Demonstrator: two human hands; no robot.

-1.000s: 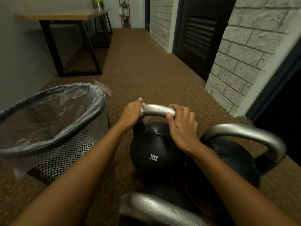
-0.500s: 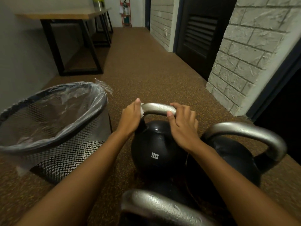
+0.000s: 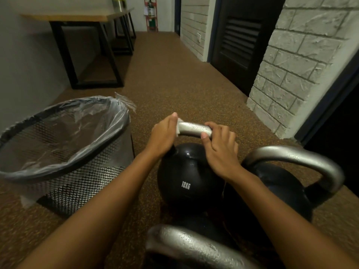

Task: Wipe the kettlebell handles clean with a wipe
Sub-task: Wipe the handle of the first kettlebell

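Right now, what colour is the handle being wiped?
Silvery grey metal handle, above a black kettlebell body; head view shows it best.

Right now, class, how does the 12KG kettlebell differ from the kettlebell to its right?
The 12KG kettlebell has both hands on its handle: the left hand presses a wipe there and the right hand grips it. The right kettlebell is untouched. Its handle looks wider, and no marking shows on it. Both have black bodies and silver handles.
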